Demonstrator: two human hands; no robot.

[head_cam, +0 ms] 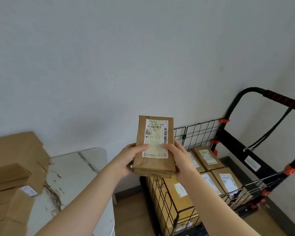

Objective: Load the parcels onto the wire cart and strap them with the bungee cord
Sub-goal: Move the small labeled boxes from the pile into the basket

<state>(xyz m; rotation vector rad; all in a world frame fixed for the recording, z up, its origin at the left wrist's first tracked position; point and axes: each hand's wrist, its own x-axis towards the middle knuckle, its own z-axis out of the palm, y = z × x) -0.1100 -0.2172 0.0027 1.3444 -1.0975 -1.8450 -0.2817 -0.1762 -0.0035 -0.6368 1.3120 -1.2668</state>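
I hold a brown paper-wrapped parcel (154,147) with a white shipping label in mid-air, in front of the wall. My left hand (129,160) grips its left side, thumb on the label. My right hand (177,156) grips its right side, thumb also on the label. The parcel hangs above the left edge of the black wire cart (194,135), which stands at the right. Several labelled parcels (209,158) lie inside the cart. A dark cord (269,132) hangs from the cart's handle (279,98).
A white marble-patterned table (75,174) stands at the left, with several more brown parcels (17,160) stacked on its left part. A plain wall is behind. Wooden floor (131,212) shows between table and cart.
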